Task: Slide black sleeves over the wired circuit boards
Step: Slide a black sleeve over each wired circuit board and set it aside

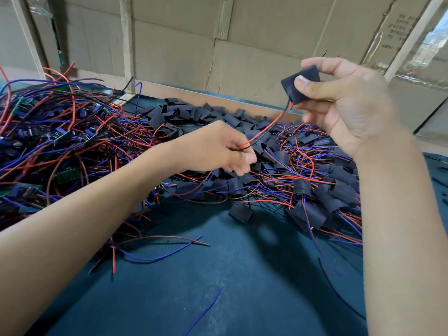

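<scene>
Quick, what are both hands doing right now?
Left hand: closed, pinching the red and black wires.
Right hand: closed, holding a black sleeve between thumb and fingers.

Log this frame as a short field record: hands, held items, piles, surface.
right hand: raised, pinches a black sleeve between thumb and fingers
left hand: lower, pinches the red and black wire pair
wire pair: runs from the sleeve's lower end down to the left hand
bare boards pile: left, tangled red and blue wires
loose sleeves pile: centre back
sleeved units: right
surface: green mat
backdrop: cardboard wall
</scene>
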